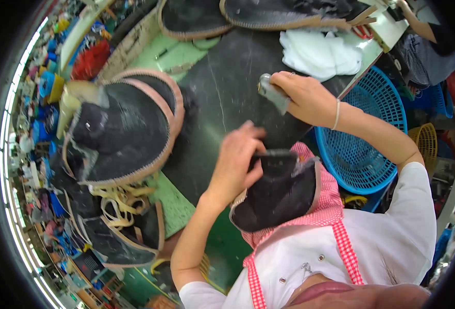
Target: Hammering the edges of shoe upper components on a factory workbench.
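Note:
My left hand [237,162] pinches the upper edge of a black, beige-rimmed piece [281,198], which looks like a shoe upper and lies over my lap. Some of its fingers are blurred. Further up and to the right, my right hand [304,98] is closed around a small greyish tool [272,92] with a rounded end, above the dark work surface. What kind of tool it is, I cannot make out. Left of my left hand, a stack of similar black pieces [124,129] with beige stitched rims rests on the table.
A blue plastic basket [358,177] stands by my right arm, with a yellow basket [424,141] beyond. White cloths [317,51] lie at the table's far right. More black pieces [284,11] are at the far edge. Pale strips [122,201] sit at the left. Another person's arm [418,23] shows top right.

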Tool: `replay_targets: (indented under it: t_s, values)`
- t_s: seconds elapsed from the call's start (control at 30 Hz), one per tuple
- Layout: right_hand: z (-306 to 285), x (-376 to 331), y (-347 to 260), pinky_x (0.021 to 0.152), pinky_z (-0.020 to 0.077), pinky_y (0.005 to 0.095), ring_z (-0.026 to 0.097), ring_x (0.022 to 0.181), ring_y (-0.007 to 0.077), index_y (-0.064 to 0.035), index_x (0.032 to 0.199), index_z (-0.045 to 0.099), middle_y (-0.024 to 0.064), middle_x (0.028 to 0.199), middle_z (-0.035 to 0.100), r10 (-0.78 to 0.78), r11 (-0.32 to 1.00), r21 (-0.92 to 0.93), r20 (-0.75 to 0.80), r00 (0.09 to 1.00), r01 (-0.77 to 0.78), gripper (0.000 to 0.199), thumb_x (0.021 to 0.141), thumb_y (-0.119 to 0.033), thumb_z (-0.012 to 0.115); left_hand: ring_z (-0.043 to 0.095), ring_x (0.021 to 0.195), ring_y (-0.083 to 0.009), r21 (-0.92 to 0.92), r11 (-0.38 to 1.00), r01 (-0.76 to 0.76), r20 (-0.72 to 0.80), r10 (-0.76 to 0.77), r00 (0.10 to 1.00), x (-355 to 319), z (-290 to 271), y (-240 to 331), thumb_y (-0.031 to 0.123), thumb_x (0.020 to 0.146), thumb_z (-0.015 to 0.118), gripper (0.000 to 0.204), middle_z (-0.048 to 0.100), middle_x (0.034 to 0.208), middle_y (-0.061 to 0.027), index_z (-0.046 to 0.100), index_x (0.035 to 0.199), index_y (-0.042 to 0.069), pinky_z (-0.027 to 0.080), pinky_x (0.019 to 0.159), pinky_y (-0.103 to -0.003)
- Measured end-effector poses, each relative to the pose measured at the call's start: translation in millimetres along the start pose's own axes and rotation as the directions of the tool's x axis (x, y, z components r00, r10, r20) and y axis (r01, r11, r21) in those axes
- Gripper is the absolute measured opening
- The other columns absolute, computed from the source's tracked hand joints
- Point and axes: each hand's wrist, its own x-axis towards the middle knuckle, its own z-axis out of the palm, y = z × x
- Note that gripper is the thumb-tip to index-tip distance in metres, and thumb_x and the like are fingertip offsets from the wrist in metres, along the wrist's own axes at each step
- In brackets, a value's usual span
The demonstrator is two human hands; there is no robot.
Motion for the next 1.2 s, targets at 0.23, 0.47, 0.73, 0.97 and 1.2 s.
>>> replay_targets:
  t_s: [0.23,0.47,0.73,0.97,1.2]
  values:
    - [3.4,-0.1,33.6,0.083,0.051,0.0426,0.062,0.099,0.0313,-0.0056,0.107,0.057,0.0105,0.101,0.057,-0.009,0.959,-0.282,0.022,1.0,0.015,0.034,0.082,-0.022,0.073,0.057,0.069,-0.0087,-0.294,0.935,0.197,-0.467,-0.32,0.824,-6.7,-170.6,3.6,-0.008,0.091,0.052,0.035,0.062,0.115,-0.0088,0.052,0.123,0.007,0.052,0.053,-0.023]
    - [-46.4,44.4,27.6,0.084,0.0521,0.043,0.066,0.098,0.032,-0.008,0.108,0.058,0.0123,0.1,0.064,0.062,0.998,0.016,-0.006,0.998,-0.061,0.028,0.091,-0.027,0.07,0.05,0.059,-0.0047,0.073,0.85,0.521,-0.587,-0.386,0.711,-88.5,-305.5,-108.6,0.002,0.094,0.05,0.024,0.065,0.103,-0.0018,0.064,0.113,0.006,0.043,0.051,-0.019]
    - [-112.4,118.8,184.1,0.104,0.0376,0.046,0.056,0.126,0.0289,-0.0054,0.117,0.073,0.0137,0.131,0.064,0.475,0.549,-0.608,-0.338,0.812,-0.574,0.044,0.098,-0.043,0.058,0.063,0.102,-0.0184,0.383,0.754,0.534,-0.708,-0.131,0.694,-38.3,-260.1,-1.6,0.011,0.096,0.064,0.026,0.067,0.117,-0.0085,0.068,0.121,0.005,0.048,0.088,-0.031]
    - [-99.3,139.4,206.2,0.097,0.0448,0.0464,0.069,0.106,0.0317,-0.0072,0.113,0.065,0.0153,0.111,0.072,0.339,0.824,-0.322,-0.38,0.861,-0.466,0.046,0.086,-0.043,0.075,0.033,0.148,-0.0366,0.767,0.538,0.35,-0.306,-0.173,0.936,-17.8,-153.2,-49.4,0.028,0.09,0.07,0.065,0.038,0.158,-0.0157,0.047,0.15,0.019,0.021,0.121,-0.054]
    - [-115.1,115.6,219.3,0.089,0.0562,0.036,0.071,0.096,0.0266,-0.0035,0.11,0.058,0.0138,0.102,0.072,0.195,0.98,0.12,-0.395,0.898,-0.16,0.039,0.079,-0.014,0.08,0.042,0.142,-0.0353,0.669,0.676,0.311,-0.337,-0.097,0.937,77.4,-151.9,-19.7,0.029,0.096,0.067,0.05,0.049,0.149,-0.0179,0.056,0.141,0.013,0.026,0.118,-0.054]
